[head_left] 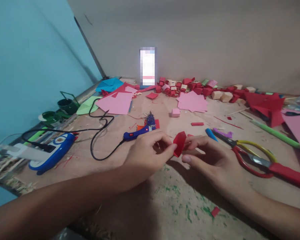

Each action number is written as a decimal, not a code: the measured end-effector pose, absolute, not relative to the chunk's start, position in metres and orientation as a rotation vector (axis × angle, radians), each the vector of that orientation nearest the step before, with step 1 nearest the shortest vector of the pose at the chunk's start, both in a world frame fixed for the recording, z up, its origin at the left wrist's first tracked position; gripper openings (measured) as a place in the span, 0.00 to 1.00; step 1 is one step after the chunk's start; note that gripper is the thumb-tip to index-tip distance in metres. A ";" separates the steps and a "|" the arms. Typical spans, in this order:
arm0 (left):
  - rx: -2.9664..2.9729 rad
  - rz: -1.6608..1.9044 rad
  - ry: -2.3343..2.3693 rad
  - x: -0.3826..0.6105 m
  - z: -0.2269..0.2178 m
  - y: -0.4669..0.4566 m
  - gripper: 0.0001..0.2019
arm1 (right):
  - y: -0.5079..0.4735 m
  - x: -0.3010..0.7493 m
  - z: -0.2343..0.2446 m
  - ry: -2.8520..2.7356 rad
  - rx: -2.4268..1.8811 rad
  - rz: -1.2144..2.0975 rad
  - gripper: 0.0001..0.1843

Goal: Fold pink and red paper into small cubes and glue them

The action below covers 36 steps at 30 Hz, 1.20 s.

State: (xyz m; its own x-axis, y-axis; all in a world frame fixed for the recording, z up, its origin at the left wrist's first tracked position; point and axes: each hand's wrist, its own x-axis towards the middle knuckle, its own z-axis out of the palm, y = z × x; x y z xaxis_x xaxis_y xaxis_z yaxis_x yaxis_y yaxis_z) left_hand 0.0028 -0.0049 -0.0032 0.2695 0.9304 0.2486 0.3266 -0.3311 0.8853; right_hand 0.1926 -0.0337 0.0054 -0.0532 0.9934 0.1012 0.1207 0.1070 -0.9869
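Observation:
A small folded piece of red paper (179,143) is held upright just above the wooden table (130,186) in the middle of the head view. My left hand (147,148) pinches its left side with fingers closed. My right hand (210,156) grips its right side, thumb stretched below it. A blue glue gun (139,131) lies just behind my left hand, its black cord (97,133) looping to the left.
Red-handled scissors (257,160) lie right of my right hand. Pink paper sheets (117,101) and a row of small red and pink paper boxes (190,85) sit further back. A lit phone (148,66) leans on the wall. A blue power strip (52,151) lies at the left.

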 end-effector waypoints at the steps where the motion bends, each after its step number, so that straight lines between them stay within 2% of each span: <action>1: 1.811 1.046 1.139 0.003 -0.003 -0.005 0.06 | -0.033 0.193 0.005 -1.403 -1.209 1.109 0.09; 13: 1.841 1.029 1.028 0.002 -0.004 -0.005 0.03 | -0.029 0.194 0.006 -1.344 -1.240 1.179 0.06; 30: 1.795 1.004 0.961 0.003 -0.002 -0.006 0.03 | -0.029 0.199 0.004 -1.521 -1.280 0.925 0.01; 36: 1.806 0.995 0.947 0.004 -0.002 -0.007 0.03 | -0.030 0.200 0.006 -1.536 -1.299 0.921 0.02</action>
